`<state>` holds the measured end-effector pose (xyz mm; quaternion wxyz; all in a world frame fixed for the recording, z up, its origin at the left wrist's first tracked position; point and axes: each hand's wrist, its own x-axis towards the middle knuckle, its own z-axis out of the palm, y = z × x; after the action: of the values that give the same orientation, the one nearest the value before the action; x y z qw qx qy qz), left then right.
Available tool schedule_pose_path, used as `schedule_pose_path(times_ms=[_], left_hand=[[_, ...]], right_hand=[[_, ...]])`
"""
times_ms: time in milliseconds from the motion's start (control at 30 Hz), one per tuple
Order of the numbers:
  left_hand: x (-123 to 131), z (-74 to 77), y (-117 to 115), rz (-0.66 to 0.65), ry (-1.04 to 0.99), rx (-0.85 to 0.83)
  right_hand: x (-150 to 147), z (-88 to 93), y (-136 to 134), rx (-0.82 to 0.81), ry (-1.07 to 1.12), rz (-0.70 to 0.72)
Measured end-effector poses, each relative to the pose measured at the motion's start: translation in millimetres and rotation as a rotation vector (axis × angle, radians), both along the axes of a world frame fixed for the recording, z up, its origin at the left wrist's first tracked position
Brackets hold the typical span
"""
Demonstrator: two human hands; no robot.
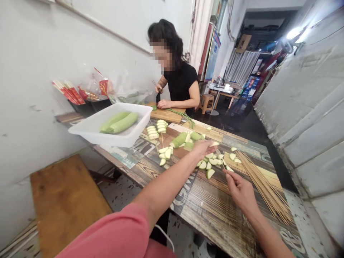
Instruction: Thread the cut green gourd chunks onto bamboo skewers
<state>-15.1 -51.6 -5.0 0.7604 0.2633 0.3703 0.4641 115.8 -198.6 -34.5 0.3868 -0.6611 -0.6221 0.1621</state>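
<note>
My left hand [202, 148] reaches over the cut pieces, its fingers closed on a half-round zucchini slice [214, 144]. Between the thumb and fingers of my right hand [240, 186] is a thin bamboo skewer [224, 166], its upper end pointing up toward the left hand. Whether the tip has gone into the slice, I cannot tell. Loose zucchini slices [210, 173] lie below and around my left hand. Thicker zucchini chunks [178, 139] rest to its left. Two filled skewers of slices [153, 132] lie farther left. A bundle of bamboo skewers [264, 188] lies right of my right hand.
A white plastic tub [126, 138] with whole zucchinis [123, 122] stands at the table's left. Across the table, a person in black [181, 86] holds a knife [158, 98] over a wooden cutting board [168, 115] with green stalks. A wooden bench [70, 200] is at lower left.
</note>
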Motion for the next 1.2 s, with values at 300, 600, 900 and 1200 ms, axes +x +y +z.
schedule_pose_path(times_ms=[300, 600, 900, 1200], left_hand=[[-0.4, 2.7, -1.2, -0.039, -0.03, -0.058], [0.0, -3.2, 2.4, -0.101, -0.088, -0.101], [0.4, -2.5, 3.6, -0.122, -0.131, -0.181], [0.5, -4.6, 4.7, -0.134, -0.087, -0.176]], right_hand=[[-10.0, -3.5, 3.1, -0.198, 0.438, 0.099], [-21.1, 4.8, -0.9, -0.236, 0.578, 0.115], [-23.4, 4.6, -1.6, -0.227, 0.587, 0.11], [-17.0, -2.4, 1.5, -0.169, 0.456, 0.032]])
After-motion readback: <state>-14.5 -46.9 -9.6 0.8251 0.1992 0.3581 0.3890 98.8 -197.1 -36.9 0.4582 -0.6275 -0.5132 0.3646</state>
